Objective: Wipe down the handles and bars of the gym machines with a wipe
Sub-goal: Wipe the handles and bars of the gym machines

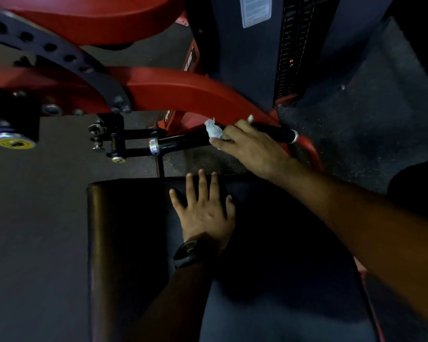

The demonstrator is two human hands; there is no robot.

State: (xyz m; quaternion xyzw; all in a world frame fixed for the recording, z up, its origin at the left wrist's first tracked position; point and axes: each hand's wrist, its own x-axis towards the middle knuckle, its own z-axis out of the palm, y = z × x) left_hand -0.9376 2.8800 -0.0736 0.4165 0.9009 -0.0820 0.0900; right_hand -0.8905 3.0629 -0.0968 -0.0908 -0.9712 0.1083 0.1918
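A black handle bar (183,141) with silver end rings runs across the middle of the view, under a curved red machine arm (183,92). My right hand (250,146) grips the bar with a crumpled white wipe (213,129) wrapped between its fingers and the bar; wipe ends stick out on both sides of the fingers. My left hand (204,208), with a dark watch on the wrist, rests flat with spread fingers on the black padded seat (124,243) below the bar.
A dark weight stack tower (292,50) with a white label stands behind the bar. A perforated black adjustment plate (59,55) and a yellow-capped pivot (14,141) sit at the left. Dark speckled rubber floor (381,124) surrounds the machine.
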